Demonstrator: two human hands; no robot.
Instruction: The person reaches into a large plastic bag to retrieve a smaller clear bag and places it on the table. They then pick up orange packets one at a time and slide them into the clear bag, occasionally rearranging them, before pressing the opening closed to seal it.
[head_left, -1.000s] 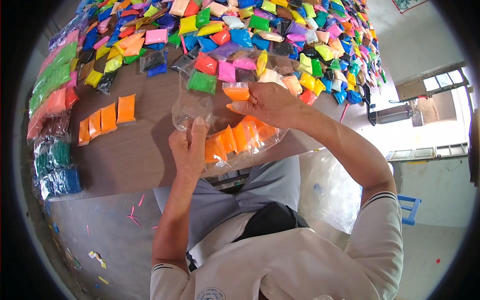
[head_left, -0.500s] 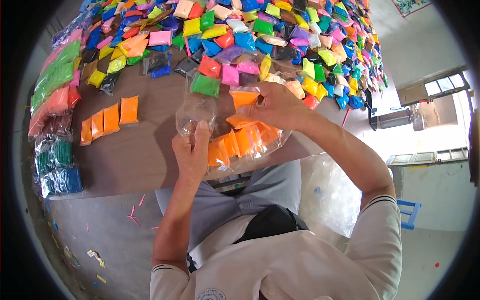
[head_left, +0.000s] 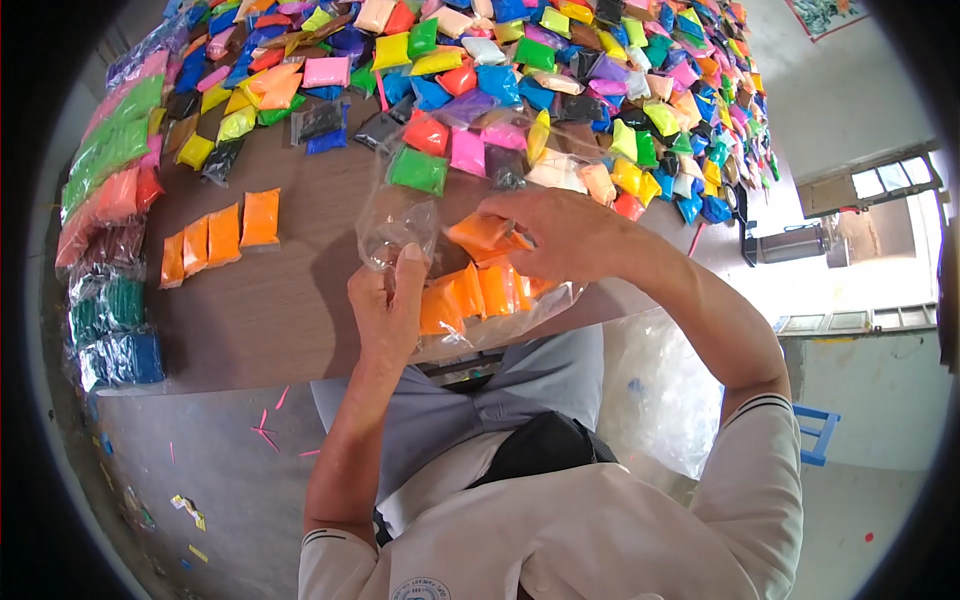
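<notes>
My left hand (head_left: 385, 305) pinches the edge of a clear plastic bag (head_left: 398, 222), thumb pressed on the film. Several orange packets (head_left: 455, 300) lie side by side near the table's front edge, with clear film around them. Above that row, my right hand (head_left: 560, 235) is closed on another orange packet (head_left: 478, 236), which tilts toward the left. Part of the row is hidden beneath the right hand. Just beyond the hands, a green packet (head_left: 417, 172) and a pink packet (head_left: 468, 152) lie under or beside loose film.
More orange packets (head_left: 222, 236) stand in a short row on the brown table (head_left: 300, 300) to the left. A large heap of multicoloured packets (head_left: 560, 70) covers the far side. Bagged stacks (head_left: 115, 240) line the left edge. A blue stool (head_left: 818, 435) is at the right.
My right hand has moved slightly down and toward the row, and its orange packet has tipped from upright to slanting left. My left hand keeps its pinch on the bag.
</notes>
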